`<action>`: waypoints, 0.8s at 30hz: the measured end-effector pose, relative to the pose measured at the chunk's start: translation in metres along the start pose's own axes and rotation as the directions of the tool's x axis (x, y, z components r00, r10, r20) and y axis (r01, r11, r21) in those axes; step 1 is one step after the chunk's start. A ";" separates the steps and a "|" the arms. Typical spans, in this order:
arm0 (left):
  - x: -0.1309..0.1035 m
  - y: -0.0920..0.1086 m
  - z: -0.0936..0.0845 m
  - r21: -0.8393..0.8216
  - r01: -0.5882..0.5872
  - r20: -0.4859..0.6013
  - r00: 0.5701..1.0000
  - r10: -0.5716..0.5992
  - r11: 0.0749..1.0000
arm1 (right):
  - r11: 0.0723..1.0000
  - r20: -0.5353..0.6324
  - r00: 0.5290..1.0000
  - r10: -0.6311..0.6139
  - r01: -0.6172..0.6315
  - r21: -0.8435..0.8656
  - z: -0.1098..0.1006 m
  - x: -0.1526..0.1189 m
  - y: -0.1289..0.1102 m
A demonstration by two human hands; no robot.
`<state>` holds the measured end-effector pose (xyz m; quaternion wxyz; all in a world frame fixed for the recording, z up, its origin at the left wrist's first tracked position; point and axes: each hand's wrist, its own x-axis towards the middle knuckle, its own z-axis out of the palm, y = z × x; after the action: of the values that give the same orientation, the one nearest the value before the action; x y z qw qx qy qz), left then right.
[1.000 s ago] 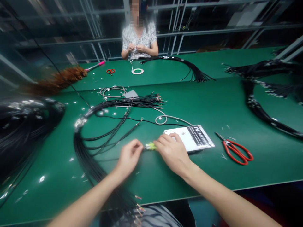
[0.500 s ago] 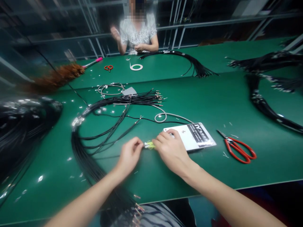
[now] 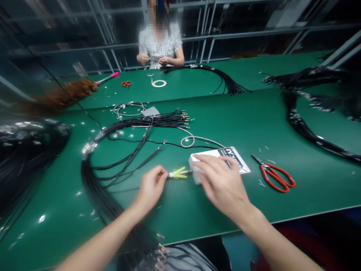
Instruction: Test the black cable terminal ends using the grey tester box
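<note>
My left hand (image 3: 154, 184) is closed in a pinch on a thin cable, mostly hidden by the fingers. Just beyond the fingertips sits a small yellow-green clip (image 3: 178, 173) with a pale piece at its near end. A thin metal rod (image 3: 188, 172) lies between the clip and a white box (image 3: 194, 174) with a black-and-white "JY" label. Over the box is my right hand (image 3: 221, 177), fingers stretched out and apart, touching or nearly touching its top. A bundle of black cables (image 3: 94, 188) curves around to the left, its loose tips toward me.
Red-handled scissors (image 3: 278, 177) lie on the green table (image 3: 203, 218) at right. A grey cord (image 3: 187, 141) runs to the box. Across the table are a person (image 3: 160, 45), a tape roll (image 3: 158, 83), small red scissors (image 3: 126, 84), a brown duster (image 3: 70, 92) and cable bundles (image 3: 307, 128).
My right hand has let go of the clip and moved right over the white box, its fingers spreading. My left hand keeps its pinch. The view has shifted slightly.
</note>
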<state>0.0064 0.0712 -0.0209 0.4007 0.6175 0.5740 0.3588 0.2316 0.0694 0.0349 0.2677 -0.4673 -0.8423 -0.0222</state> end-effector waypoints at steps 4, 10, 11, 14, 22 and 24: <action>-0.001 -0.004 -0.001 0.022 -0.030 0.005 1.000 0.030 0.999 | 0.987 -0.177 0.971 0.160 -0.156 0.040 -0.014 -0.040 0.011; 0.000 -0.005 -0.001 0.048 -0.067 -0.001 0.998 0.067 0.997 | 0.993 -0.177 0.977 0.118 -0.112 0.042 0.007 -0.069 0.000; 0.000 -0.004 -0.002 0.057 -0.069 -0.003 0.998 0.070 0.996 | 0.992 -0.195 0.973 0.124 -0.122 0.024 0.010 -0.069 -0.001; -0.002 -0.003 -0.006 0.083 -0.068 -0.016 0.997 0.070 0.994 | 0.991 -0.243 0.962 0.127 -0.133 -0.007 0.014 -0.067 0.001; -0.012 -0.009 -0.020 0.068 -0.045 -0.050 0.998 0.049 0.997 | 0.996 -0.335 0.940 0.061 -0.034 0.086 0.017 -0.069 0.004; -0.018 -0.010 -0.026 0.065 -0.048 -0.041 0.998 0.050 0.997 | 0.989 -0.337 0.942 0.003 0.046 0.138 0.019 -0.074 -0.003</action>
<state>-0.0228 0.0558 -0.0182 0.3595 0.6361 0.5782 0.3630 0.2517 0.0158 -0.0156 0.4402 -0.4271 -0.7886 -0.0438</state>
